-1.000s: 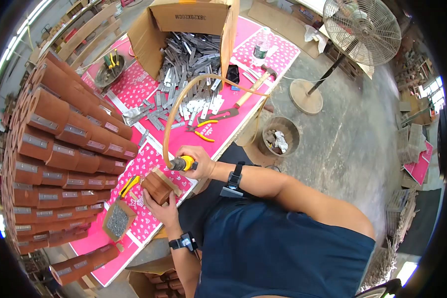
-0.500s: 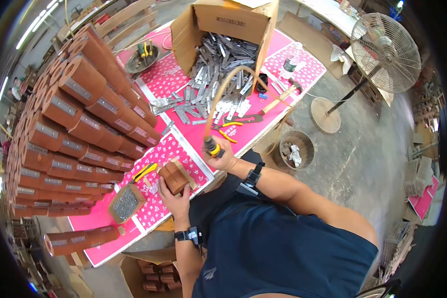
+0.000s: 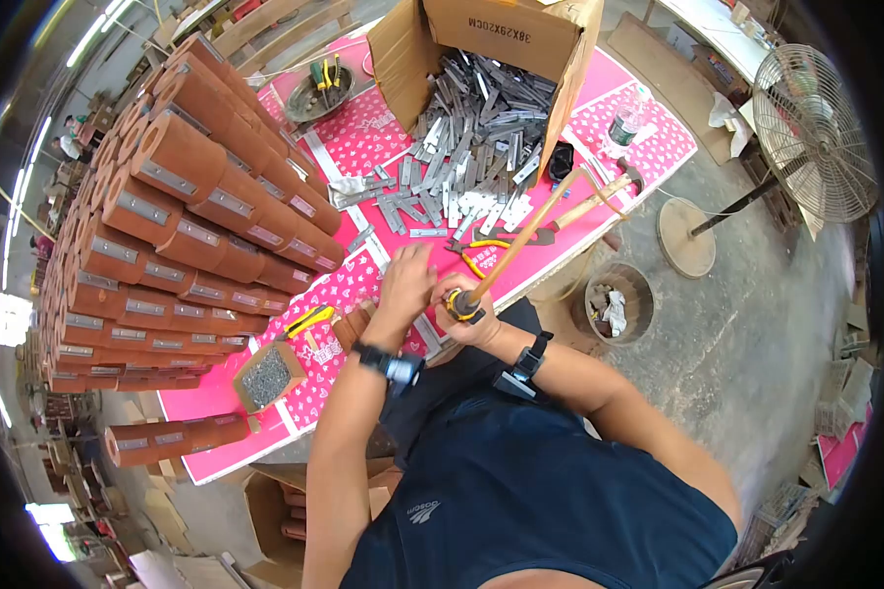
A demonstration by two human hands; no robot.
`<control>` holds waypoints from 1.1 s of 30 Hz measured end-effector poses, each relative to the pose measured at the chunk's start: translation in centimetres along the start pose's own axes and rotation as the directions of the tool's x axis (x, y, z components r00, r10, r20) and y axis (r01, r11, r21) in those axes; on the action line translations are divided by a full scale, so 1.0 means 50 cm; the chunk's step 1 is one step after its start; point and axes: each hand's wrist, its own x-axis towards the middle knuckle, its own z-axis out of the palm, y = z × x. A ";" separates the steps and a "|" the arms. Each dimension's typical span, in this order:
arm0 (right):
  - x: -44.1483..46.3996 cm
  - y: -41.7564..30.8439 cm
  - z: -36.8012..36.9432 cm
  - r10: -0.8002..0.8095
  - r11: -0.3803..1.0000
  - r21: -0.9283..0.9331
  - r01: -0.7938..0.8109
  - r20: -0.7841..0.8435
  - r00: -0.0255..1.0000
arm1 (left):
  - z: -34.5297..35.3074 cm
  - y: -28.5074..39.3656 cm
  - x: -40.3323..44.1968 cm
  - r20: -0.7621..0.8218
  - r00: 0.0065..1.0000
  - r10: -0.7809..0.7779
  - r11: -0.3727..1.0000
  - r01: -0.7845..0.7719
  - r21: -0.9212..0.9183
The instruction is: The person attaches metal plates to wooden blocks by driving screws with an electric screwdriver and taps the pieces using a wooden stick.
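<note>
My right hand (image 3: pixel 465 316) is wrapped round a yellow-and-black air screwdriver (image 3: pixel 464 303) with a tan hose rising from it. My left hand (image 3: pixel 408 286) is over the pink table (image 3: pixel 309 285), left of the tool; its fingertips point toward the metal pieces, and whether they touch anything is unclear. A reddish-brown wooden block (image 3: pixel 351 326) lies on the table, partly hidden behind my left wrist. Beside it are a yellow cutter (image 3: pixel 310 321) and a small box of screws (image 3: pixel 266 377). Yellow-handled pliers (image 3: pixel 472 260) lie just beyond my right hand.
Brown cylinders with metal hinges (image 3: pixel 196 236) are stacked high at the left. A cardboard box (image 3: pixel 501 34) spills metal pieces (image 3: pixel 461 147). A hammer (image 3: pixel 599 199), bottle (image 3: pixel 626 123) and tool bowl (image 3: pixel 320 93) stand around it. A fan (image 3: pixel 817 133) and bin (image 3: pixel 619 302) are at the right.
My left hand has let go of the brown block and moved up toward the metal pieces. My right hand still holds the screwdriver, now farther from the block. The camera view has shifted.
</note>
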 end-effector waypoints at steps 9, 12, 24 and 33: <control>-0.013 0.034 -0.015 0.027 0.990 0.141 -0.029 0.016 1.000 | 0.099 -0.071 0.115 0.098 0.964 -0.246 0.955 0.224 0.193; -0.012 0.034 -0.018 0.032 0.988 0.151 -0.039 0.046 0.998 | 0.090 -0.070 0.085 0.105 0.952 -0.287 0.947 0.266 0.179; -0.004 0.001 -0.012 -0.032 0.994 0.106 0.027 0.045 0.998 | -0.185 -0.057 -0.219 0.008 0.799 -0.602 0.296 0.232 -0.926; -0.004 0.009 0.002 -0.002 0.995 0.097 0.001 0.007 1.000 | -0.120 -0.155 -0.284 -0.108 0.763 -0.637 0.546 0.348 -0.762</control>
